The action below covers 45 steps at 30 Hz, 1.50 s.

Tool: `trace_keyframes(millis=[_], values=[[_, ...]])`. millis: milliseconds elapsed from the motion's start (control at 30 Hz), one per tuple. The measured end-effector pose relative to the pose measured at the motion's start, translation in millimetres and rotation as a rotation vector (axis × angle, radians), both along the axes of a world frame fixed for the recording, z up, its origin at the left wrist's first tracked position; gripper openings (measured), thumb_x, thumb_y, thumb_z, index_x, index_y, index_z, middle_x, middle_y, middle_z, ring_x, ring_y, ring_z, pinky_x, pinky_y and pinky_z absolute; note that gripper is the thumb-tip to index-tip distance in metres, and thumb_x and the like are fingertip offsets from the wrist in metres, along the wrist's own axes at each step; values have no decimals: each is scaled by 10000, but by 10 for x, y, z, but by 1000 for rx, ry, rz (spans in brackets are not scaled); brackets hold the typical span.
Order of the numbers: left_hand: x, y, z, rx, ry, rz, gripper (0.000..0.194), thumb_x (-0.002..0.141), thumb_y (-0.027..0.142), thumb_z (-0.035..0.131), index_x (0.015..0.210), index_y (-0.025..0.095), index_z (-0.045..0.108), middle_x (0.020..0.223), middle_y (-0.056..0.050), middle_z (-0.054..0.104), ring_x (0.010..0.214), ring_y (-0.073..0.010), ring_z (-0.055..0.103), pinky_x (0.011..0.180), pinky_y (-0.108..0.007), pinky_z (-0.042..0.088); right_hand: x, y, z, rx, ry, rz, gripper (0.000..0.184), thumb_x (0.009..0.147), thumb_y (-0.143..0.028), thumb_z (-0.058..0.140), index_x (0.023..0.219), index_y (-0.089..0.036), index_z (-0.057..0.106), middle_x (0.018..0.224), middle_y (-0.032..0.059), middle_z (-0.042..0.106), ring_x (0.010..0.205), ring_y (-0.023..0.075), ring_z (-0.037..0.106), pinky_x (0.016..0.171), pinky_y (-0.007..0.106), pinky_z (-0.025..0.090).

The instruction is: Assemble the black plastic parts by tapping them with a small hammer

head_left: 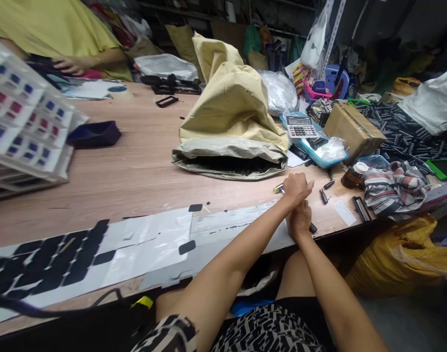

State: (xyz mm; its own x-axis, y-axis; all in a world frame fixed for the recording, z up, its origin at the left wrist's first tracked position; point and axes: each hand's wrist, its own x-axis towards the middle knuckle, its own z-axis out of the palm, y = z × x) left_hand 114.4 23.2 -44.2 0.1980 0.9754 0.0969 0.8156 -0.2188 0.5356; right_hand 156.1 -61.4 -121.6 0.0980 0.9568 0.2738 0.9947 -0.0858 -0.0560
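Note:
My left hand (pixel 296 187) is closed at the right part of the table's front edge, just above my right hand (pixel 300 219), and the two touch. Beside the left hand's fingers lies a thin metal piece with a yellowish end (pixel 278 188); whether I grip it cannot be made out. My right hand is closed too, its fingers turned down and mostly hidden. A dark rod-like end (pixel 312 228) sticks out beside it. Close by on the right are small black pointed parts (pixel 323 196). Under my left forearm runs a grey-white strip (pixel 231 220) on the table.
A yellow sack (pixel 231 98) lies with its dark mouth towards me. Black rounded pieces (pixel 80 254) sit in rows on white sheets at left. A calculator (pixel 301 126), blue basket (pixel 328 159), cardboard box (pixel 351 129) and brown bottle (pixel 351 177) stand right. Another person (pixel 62 34) sits across.

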Motion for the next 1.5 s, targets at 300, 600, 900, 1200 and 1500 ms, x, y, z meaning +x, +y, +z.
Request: trace_keyframes(millis=[300,600,900,1200,1500], values=[[333,427,-225,-252,11,-2,260,925,234,596,1129,106,694,1191,-234,695,1164,-324,635,915,-405,467,19,-24,-10,-18,0,34,282,925,-94,475,1145,-147,642,1040,152,618,894,261,511,702,365,385],[-1264,-351,-230,155,-418,-34,160,896,341,675,968,199,687,907,-22,707,799,-168,613,740,-293,462,-7,-2,-1,59,-16,25,238,1009,-224,444,1164,-177,618,1000,108,584,905,236,468,709,329,330],[-2147,-881,-1012,70,-230,30,142,848,311,718,964,231,733,931,-40,675,950,-233,560,875,-383,451,17,19,14,68,-27,27,263,1019,-236,424,1176,-179,627,1023,108,577,914,236,470,702,324,327],[-2115,-816,-1014,50,-252,44,181,828,328,750,989,246,763,939,-29,672,966,-231,549,858,-368,455,-79,-224,188,79,290,188,314,987,-211,458,1210,-204,679,998,77,649,916,201,579,770,286,432],[-2106,-798,-1072,55,-291,70,180,834,358,759,1000,295,789,923,-17,654,945,-213,540,856,-367,468,-494,-745,299,-6,694,462,321,983,-250,470,1211,-217,692,1048,71,708,982,190,671,892,304,529]])
